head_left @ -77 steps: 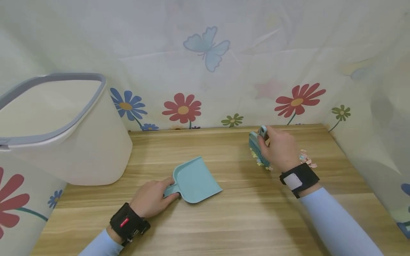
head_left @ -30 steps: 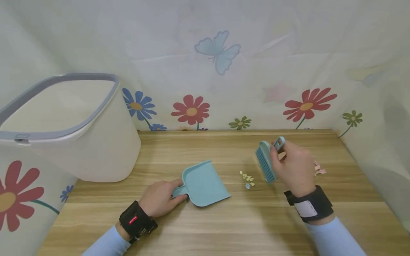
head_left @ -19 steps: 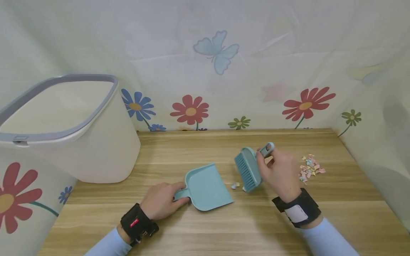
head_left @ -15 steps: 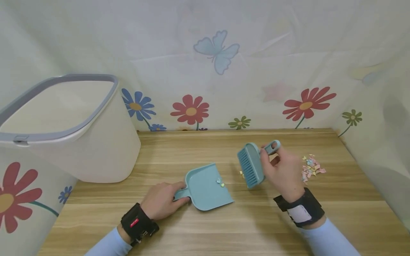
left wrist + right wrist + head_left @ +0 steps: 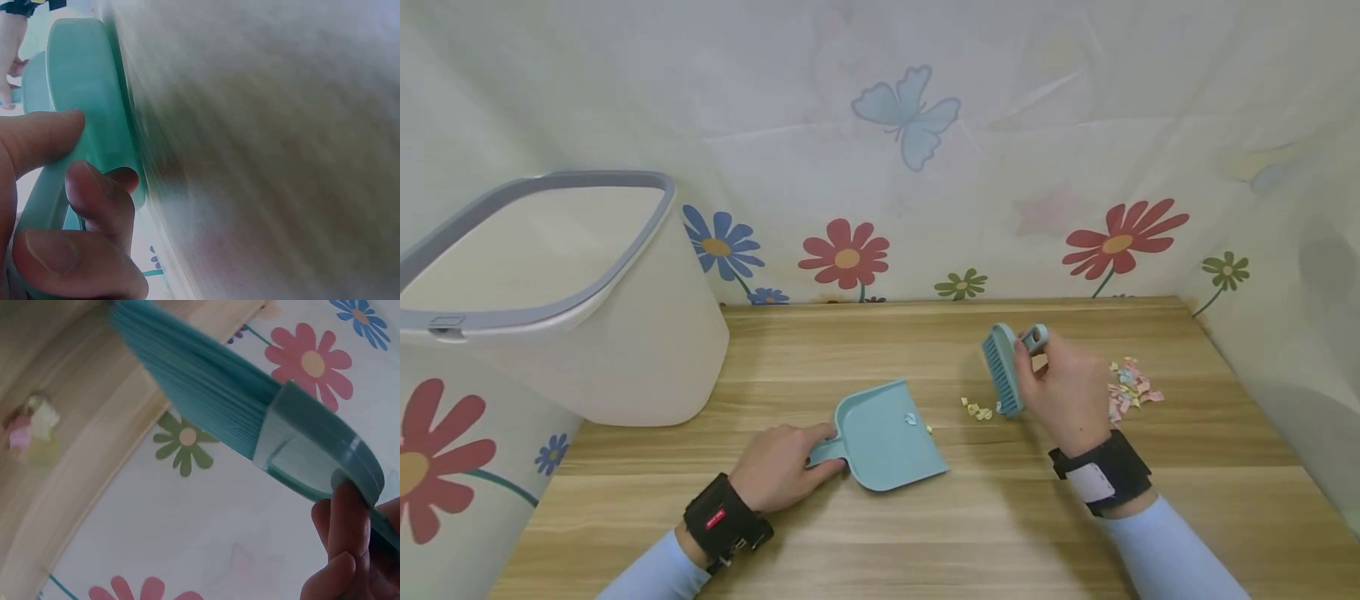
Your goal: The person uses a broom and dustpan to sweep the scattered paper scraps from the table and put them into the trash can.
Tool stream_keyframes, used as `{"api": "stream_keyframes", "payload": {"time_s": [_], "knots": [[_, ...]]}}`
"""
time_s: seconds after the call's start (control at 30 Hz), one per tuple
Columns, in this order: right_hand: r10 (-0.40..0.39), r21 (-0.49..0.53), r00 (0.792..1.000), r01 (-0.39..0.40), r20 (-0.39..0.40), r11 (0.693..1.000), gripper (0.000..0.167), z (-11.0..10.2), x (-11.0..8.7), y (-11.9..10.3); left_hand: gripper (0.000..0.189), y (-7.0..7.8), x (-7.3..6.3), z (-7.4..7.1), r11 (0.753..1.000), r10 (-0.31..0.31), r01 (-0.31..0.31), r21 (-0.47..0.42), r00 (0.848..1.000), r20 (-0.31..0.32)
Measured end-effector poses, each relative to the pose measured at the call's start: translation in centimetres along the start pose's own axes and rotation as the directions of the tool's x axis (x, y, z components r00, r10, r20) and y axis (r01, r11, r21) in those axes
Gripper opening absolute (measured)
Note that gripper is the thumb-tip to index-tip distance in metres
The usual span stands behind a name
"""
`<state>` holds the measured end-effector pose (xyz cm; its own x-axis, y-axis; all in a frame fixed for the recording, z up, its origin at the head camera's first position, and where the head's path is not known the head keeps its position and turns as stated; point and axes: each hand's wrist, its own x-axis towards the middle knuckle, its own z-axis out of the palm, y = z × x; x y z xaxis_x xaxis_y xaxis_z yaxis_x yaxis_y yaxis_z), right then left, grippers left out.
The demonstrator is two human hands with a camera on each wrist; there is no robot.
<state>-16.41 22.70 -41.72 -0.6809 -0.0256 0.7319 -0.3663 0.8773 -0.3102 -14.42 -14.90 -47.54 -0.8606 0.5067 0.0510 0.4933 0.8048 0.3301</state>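
My left hand [image 5: 782, 468] grips the short handle of a teal dustpan [image 5: 883, 446], which lies on the table with its wide lip facing right. Two small scraps of paper [image 5: 911, 419] sit in the pan near that lip. In my right hand [image 5: 1067, 396] is a teal hand brush [image 5: 1002, 371], held by its handle with the bristles facing left. Several yellow scraps [image 5: 976, 409] lie just left of the bristles. A larger pile of pink, yellow and blue scraps [image 5: 1131, 389] lies to the right of my right hand. In the right wrist view the brush's bristles [image 5: 200, 375] show plainly.
A tall white bin [image 5: 647, 333] with a grey rim stands at the left, its top uncovered. The wooden table [image 5: 850, 542] ends at the back against a flowered curtain [image 5: 760, 167], which also hangs along both sides.
The brush has swept left toward the dustpan and drawn back up and right. Two scraps now sit in the pan. The left hand shifted the dustpan slightly right, then held it nearly still.
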Motion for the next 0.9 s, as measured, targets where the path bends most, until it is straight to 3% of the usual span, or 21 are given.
{"api": "stream_keyframes", "payload": {"time_s": [0.2,0.4,0.67,0.9], "knots": [[-0.009,-0.023,1.000,0.008,-0.024,1.000,0.016,-0.7,0.2,0.3,0.044,0.0,0.0,0.0,1.000,-0.004,0.004,0.006,1.000,0.001],[-0.034,-0.148,0.999,0.030,-0.020,0.988,0.020,-1.8,0.9,1.1,0.043,0.0,0.1,-0.2,1.000,-0.008,0.008,0.001,1.000,0.008],[-0.047,-0.301,0.997,0.062,0.057,0.952,0.017,-1.5,0.6,1.7,0.042,0.1,0.0,-0.3,1.000,-0.010,0.010,0.004,1.000,0.010],[-0.098,-0.246,0.989,0.123,0.110,0.961,0.015,0.4,-0.6,0.6,0.039,0.0,0.1,-0.3,1.000,-0.005,0.005,-0.015,1.000,0.019]]}}
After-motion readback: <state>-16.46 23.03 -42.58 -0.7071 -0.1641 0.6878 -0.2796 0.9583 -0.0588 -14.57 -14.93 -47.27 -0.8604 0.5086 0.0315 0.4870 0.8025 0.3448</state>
